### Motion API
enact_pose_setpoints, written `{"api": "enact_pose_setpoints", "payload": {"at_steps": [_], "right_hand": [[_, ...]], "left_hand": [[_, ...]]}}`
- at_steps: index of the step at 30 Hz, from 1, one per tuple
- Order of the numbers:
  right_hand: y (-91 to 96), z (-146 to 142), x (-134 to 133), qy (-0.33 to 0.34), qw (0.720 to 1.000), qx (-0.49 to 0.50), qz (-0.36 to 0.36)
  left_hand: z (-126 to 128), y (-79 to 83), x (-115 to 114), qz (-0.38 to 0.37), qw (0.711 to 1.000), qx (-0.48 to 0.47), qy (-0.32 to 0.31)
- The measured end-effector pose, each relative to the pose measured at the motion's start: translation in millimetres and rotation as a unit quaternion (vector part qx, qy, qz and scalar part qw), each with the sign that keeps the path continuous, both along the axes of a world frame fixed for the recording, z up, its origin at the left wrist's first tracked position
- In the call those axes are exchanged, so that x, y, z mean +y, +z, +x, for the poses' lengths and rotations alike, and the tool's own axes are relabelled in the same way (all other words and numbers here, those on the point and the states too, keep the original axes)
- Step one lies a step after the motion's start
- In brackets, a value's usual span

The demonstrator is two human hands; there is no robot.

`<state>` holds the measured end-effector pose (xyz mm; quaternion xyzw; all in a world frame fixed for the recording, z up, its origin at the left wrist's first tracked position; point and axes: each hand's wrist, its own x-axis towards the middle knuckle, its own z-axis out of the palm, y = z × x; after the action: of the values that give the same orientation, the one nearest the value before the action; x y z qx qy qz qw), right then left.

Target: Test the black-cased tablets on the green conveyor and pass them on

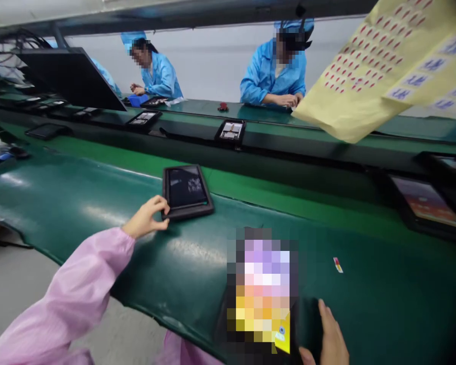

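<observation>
Black tablet [186,191], its corner between left-hand fingers [157,207]

A tablet [187,192] is laid on the near conveyor belt [61,203], with a second belt [190,107] set behind it and a co-worker [273,71] beyond that

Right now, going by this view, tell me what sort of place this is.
This is probably an electronics assembly line in a factory. A long green conveyor belt carries tablets in black trays, and a co-worker in a blue smock and cap works at a second belt behind it.
</observation>
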<state>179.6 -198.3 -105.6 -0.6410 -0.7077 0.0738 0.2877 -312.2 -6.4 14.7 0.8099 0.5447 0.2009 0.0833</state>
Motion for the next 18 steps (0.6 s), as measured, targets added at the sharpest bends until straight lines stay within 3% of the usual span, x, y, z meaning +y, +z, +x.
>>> {"api": "enact_pose_setpoints", "payload": {"at_steps": [4, 9, 13, 18], "right_hand": [[23.8, -14, -5, -0.010, 0.998, 0.060, -0.014], [33.2, -22, -6, -0.011, 0.994, 0.104, 0.016], [39.0, -25, -6, -0.008, 0.993, 0.114, 0.037], [45.2, -28, -9, -0.008, 0.993, 0.107, 0.042]], "left_hand": [[18, -21.8, -100, -0.063, 0.998, 0.010, -0.012], [-8, -30.2, -188, -0.081, 0.995, 0.027, 0.043], [-25, -22.0, -221, -0.116, 0.989, 0.006, 0.092], [-15, -20.4, -226, -0.121, 0.986, -0.024, 0.108]]}}
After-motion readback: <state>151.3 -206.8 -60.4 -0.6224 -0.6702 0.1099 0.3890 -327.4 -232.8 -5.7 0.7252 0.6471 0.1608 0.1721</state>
